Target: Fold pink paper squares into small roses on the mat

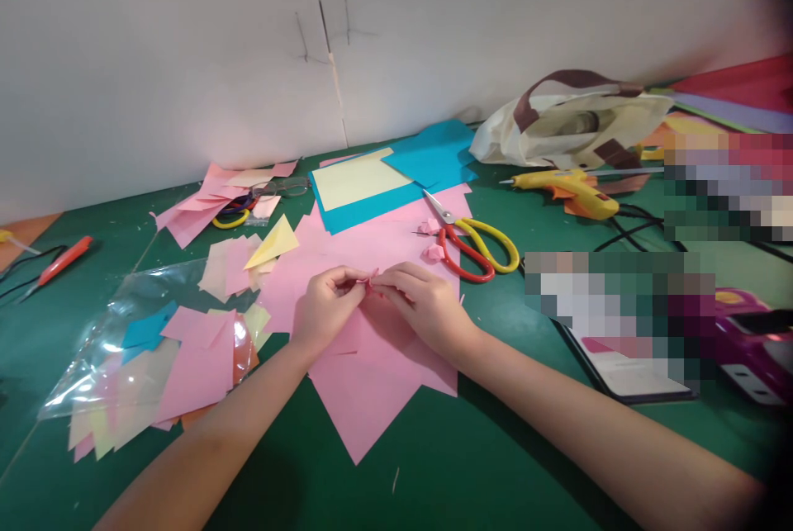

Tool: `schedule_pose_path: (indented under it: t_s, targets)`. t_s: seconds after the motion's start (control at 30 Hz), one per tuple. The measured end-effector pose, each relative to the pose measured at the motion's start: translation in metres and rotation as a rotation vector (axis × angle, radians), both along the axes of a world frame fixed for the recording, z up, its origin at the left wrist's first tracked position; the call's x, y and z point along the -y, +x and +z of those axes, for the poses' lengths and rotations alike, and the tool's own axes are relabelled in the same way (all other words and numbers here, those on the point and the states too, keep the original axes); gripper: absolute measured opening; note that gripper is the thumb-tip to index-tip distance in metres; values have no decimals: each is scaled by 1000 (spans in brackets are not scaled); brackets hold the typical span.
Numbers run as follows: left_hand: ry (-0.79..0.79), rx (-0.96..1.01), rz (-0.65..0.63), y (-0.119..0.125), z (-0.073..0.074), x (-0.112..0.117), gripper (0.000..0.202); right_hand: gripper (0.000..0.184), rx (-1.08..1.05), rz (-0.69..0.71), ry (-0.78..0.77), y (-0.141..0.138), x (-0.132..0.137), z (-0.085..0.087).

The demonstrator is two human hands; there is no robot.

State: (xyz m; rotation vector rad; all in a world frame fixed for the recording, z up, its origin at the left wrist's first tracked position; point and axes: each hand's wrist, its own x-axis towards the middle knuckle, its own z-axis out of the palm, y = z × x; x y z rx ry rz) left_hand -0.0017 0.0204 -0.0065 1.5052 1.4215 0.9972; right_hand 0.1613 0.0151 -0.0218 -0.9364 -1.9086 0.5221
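My left hand point(325, 304) and my right hand point(421, 304) meet over a large pink paper sheet point(372, 382) on the green table point(471, 465). Both pinch a small folded pink paper piece point(370, 282) between their fingertips. Two tiny folded pink pieces point(432, 239) lie just beyond, beside scissors point(474, 246) with one red and one yellow handle.
A clear plastic bag of coloured paper squares point(149, 349) lies at left, with a yellow triangle point(273, 244) above it. Blue and cream sheets point(372, 184), a yellow glue gun point(573, 188), a cloth bag point(570, 126) and a red-handled tool point(62, 260) surround the work area.
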Motion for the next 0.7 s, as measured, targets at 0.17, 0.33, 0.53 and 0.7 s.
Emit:
schedule_pose_path:
  t_s: [0.17, 0.33, 0.53, 0.7]
  targets:
    - [18, -72, 7, -2, -1, -1, 17, 23, 97, 18, 71, 3, -4, 6]
    - [8, -40, -49, 0, 1, -1, 20, 24, 137, 38, 120, 7, -10, 8]
    - [-35, 106, -178, 1, 4, -1, 23, 14, -10, 14, -45, 5, -9, 6]
    - [42, 36, -267, 1, 3, 0, 32, 9, -33, -59, -124, 3, -8, 9]
